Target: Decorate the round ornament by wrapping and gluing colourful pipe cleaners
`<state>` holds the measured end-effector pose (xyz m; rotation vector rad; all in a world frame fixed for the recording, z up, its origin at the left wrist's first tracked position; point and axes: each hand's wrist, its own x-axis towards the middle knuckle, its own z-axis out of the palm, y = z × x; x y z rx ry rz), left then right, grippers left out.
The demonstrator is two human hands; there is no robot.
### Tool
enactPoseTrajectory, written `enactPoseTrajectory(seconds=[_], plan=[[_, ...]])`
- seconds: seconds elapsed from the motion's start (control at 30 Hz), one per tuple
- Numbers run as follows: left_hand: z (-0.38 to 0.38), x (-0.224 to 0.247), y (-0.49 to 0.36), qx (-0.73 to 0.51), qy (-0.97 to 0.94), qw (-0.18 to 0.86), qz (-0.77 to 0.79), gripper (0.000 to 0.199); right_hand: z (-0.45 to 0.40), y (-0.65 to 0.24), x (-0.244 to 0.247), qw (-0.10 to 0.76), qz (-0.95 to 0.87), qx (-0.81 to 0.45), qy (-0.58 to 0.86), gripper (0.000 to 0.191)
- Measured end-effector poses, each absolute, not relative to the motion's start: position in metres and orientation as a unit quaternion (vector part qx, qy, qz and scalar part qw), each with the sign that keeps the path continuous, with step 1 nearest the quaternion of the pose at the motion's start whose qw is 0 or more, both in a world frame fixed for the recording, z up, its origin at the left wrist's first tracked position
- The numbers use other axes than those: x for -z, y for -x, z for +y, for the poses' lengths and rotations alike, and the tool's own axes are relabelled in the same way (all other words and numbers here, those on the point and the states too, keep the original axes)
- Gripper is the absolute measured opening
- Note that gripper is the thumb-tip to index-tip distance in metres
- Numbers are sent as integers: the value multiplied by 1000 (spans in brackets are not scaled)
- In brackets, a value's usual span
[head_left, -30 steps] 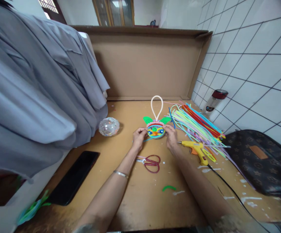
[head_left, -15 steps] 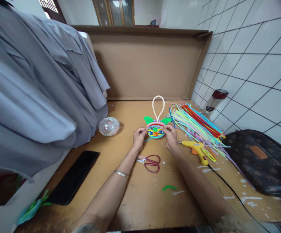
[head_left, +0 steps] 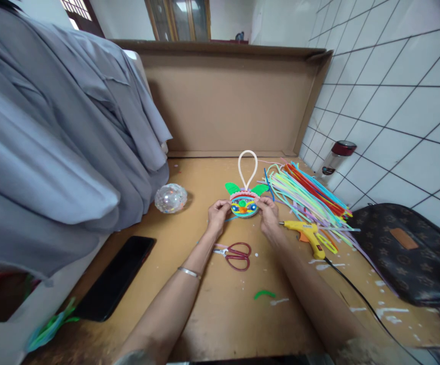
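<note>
A colourful pipe-cleaner animal face (head_left: pixel 243 204) with green ears, blue eyes and a white loop (head_left: pixel 247 167) on top is between my two hands at the middle of the table. My left hand (head_left: pixel 218 213) pinches its left edge. On the opposite edge my right hand (head_left: pixel 267 212) has its fingers pressed together, touching the face near one eye. A thin blue strand shows beside my left fingertips. Red-handled scissors (head_left: pixel 238 256) lie on the table between my forearms.
Right of my hands are a yellow glue gun (head_left: pixel 309 235) with a cord, a pile of pipe cleaners (head_left: pixel 307 190) and a brown bag (head_left: pixel 410 253). A clear faceted ball (head_left: pixel 171 198) and a black phone (head_left: pixel 116 279) lie left. A cardboard panel (head_left: pixel 235 101) stands behind.
My right hand has shifted slightly outward to the right along the animal face's edge. My left hand and the face look unmoved.
</note>
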<state>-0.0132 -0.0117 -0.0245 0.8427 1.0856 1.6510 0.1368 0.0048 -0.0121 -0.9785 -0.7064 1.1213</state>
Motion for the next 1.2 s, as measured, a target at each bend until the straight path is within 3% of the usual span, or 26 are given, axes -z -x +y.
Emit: enactPoseTrajectory(seconds=[0.73,1.03,1.2], plan=[[-10,27,14,-673,-333,486,448,29,13,-151,15,650,-348,-521,430,20],[-10,28,14,-676,-330,482,449,26,13,-151,8,661,-295,-538,431,3],[-10,28,15,-673,-344,481,443,25,11,-152,4,658,-283,-550,429,14]])
